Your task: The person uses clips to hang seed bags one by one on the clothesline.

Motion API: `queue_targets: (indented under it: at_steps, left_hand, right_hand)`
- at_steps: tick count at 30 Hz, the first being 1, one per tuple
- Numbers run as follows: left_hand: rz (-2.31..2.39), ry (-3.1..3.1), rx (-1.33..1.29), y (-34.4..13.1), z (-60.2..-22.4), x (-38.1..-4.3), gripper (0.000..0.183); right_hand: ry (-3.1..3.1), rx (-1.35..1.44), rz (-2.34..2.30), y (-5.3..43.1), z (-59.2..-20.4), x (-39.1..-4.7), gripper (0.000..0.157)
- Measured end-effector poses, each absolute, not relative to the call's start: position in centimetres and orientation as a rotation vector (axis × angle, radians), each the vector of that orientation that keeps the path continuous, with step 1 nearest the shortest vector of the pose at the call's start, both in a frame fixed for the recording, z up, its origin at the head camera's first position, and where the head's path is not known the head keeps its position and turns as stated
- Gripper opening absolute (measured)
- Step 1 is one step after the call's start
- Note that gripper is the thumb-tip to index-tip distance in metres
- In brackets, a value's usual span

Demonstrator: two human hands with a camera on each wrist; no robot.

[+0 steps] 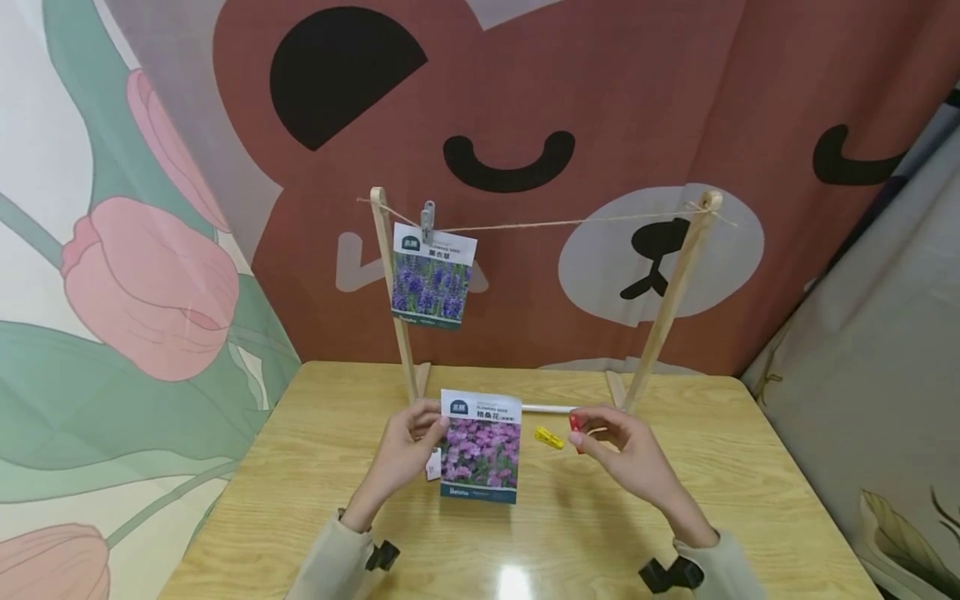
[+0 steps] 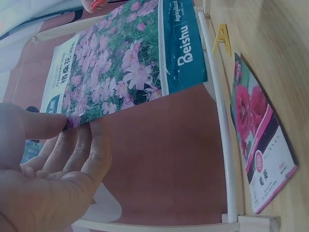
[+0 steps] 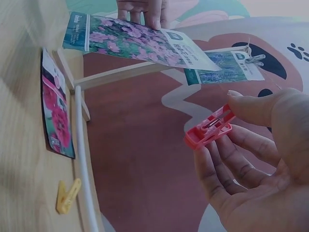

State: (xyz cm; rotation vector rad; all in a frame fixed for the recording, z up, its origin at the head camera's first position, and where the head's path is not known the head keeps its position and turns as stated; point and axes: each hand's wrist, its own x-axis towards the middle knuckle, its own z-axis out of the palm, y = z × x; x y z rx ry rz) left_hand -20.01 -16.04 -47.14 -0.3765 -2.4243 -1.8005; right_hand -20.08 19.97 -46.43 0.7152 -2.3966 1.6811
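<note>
My left hand pinches the left edge of a seed packet with pink-purple flowers, held upright above the table. In my right hand a red clothespin is pinched between thumb and fingers. Behind them a twine line runs between two wooden posts. A grey clothespin holds a purple-flower seed packet near the twine's left end. On the table lie a yellow clothespin and a third seed packet with dark pink flowers, mostly hidden behind the held packet in the head view.
The left post and right post stand on wooden feet at the back of the table. A white rod joins them low down. A printed curtain hangs behind.
</note>
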Motion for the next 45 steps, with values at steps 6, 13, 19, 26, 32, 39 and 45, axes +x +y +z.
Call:
queue_targets:
  at_steps: [6, 13, 19, 26, 32, 39, 45]
  left_hand:
    - [-1.762, -2.416, -0.374, -15.8, -46.4, -20.1, 0.018]
    - [-1.748, -2.397, -0.411, -15.5, -45.3, -20.5, 0.017]
    - [-1.717, -2.371, -0.455, -15.4, -44.9, -20.9, 0.019]
    - [-1.704, -2.372, -0.446, -15.1, -44.5, -21.2, 0.018]
    - [-1.722, -2.353, -0.456, -14.8, -43.8, -21.6, 0.018]
    - [-1.719, -2.347, -0.476, -14.6, -43.1, -22.2, 0.018]
    - [-1.698, -2.335, -0.526, -14.3, -42.6, -22.5, 0.016]
  right_hand:
    - [-2.401, 0.717, 1.678, 20.0, -45.5, -20.3, 0.029]
    - [-2.414, 0.723, 1.635, 20.1, -44.6, -20.7, 0.027]
    - [-2.393, 0.719, 1.616, 20.7, -43.5, -21.0, 0.028]
    - [-2.347, 0.749, 1.589, 21.3, -42.2, -21.1, 0.031]
    - [-2.307, 0.771, 1.576, 21.2, -40.9, -21.4, 0.030]
    - [-2.295, 0.812, 1.528, 21.0, -39.7, -21.7, 0.029]
    - [-2.320, 0.813, 1.528, 21.0, -38.7, -21.8, 0.028]
